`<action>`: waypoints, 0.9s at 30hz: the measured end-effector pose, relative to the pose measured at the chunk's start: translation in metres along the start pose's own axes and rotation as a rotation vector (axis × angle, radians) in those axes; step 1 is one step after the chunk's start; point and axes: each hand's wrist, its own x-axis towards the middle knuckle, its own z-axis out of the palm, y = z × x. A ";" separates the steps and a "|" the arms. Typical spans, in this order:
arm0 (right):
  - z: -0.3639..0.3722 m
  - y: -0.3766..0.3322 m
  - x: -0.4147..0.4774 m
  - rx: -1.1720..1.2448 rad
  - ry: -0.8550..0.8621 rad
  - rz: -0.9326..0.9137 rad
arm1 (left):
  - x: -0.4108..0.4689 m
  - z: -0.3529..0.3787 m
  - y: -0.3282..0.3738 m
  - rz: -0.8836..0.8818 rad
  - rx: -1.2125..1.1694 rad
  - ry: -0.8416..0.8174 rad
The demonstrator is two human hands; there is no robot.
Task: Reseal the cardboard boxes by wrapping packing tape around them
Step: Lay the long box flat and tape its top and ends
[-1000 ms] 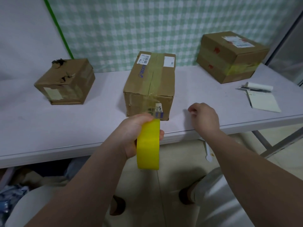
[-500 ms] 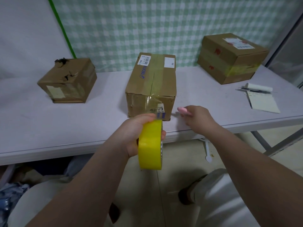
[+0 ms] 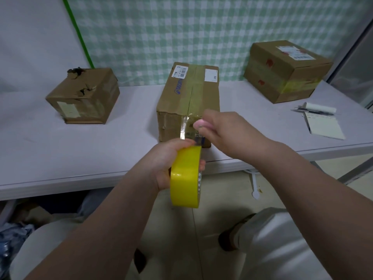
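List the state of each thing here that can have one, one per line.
left hand: grips tape roll.
tape roll: strip pulled out to middle box.
right hand: holds pink object.
middle box: closed, taped along top.
left box: closed, top torn.
right box: closed, yellow-taped.

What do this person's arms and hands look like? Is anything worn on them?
Both forearms are bare as far as the picture reaches, with no sleeves in view. The left hand and the right hand wear no gloves. No ring, watch or wristband shows on either.
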 end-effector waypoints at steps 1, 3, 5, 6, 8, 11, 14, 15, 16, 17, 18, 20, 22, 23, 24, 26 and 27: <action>-0.001 -0.003 0.003 -0.055 -0.037 -0.006 | 0.000 0.000 0.000 0.000 0.005 -0.005; -0.005 -0.009 0.008 -0.157 -0.104 -0.004 | 0.001 -0.001 0.000 -0.002 0.009 -0.015; -0.008 -0.016 0.013 -0.248 -0.159 -0.004 | 0.002 -0.002 0.000 0.009 0.009 -0.008; -0.010 -0.019 0.015 -0.285 -0.182 -0.004 | 0.002 -0.003 0.000 0.016 0.007 -0.007; -0.012 -0.024 0.020 -0.346 -0.220 -0.014 | 0.002 -0.004 0.000 0.019 0.004 -0.020; -0.011 -0.026 0.024 -0.398 -0.265 -0.023 | 0.001 -0.006 0.001 0.026 0.010 -0.035; -0.010 -0.025 0.027 -0.438 -0.280 -0.039 | 0.000 -0.006 0.003 0.028 0.027 -0.041; -0.010 -0.024 0.028 -0.451 -0.280 -0.048 | 0.000 -0.007 0.003 0.033 0.027 -0.041; -0.010 -0.024 0.029 -0.462 -0.281 -0.056 | 0.000 -0.007 0.003 0.035 0.023 -0.041; -0.011 -0.024 0.030 -0.467 -0.289 -0.058 | 0.000 -0.007 0.003 0.032 0.018 -0.042; -0.012 -0.024 0.031 -0.468 -0.305 -0.055 | 0.000 -0.007 0.003 0.024 0.016 -0.047; -0.015 -0.024 0.031 -0.468 -0.347 -0.050 | -0.001 -0.008 0.005 0.011 0.018 -0.052; -0.019 -0.022 0.031 -0.479 -0.374 -0.055 | -0.002 -0.008 0.005 0.007 0.021 -0.052; -0.022 -0.022 0.031 -0.488 -0.384 -0.057 | -0.002 -0.008 0.006 0.007 0.023 -0.054; -0.023 -0.021 0.030 -0.493 -0.395 -0.055 | -0.003 -0.008 0.006 0.007 0.025 -0.059; -0.025 -0.021 0.029 -0.485 -0.415 -0.038 | -0.004 -0.006 0.006 0.004 0.035 -0.068; -0.026 -0.020 0.029 -0.482 -0.422 -0.032 | -0.004 -0.006 0.006 0.001 0.038 -0.068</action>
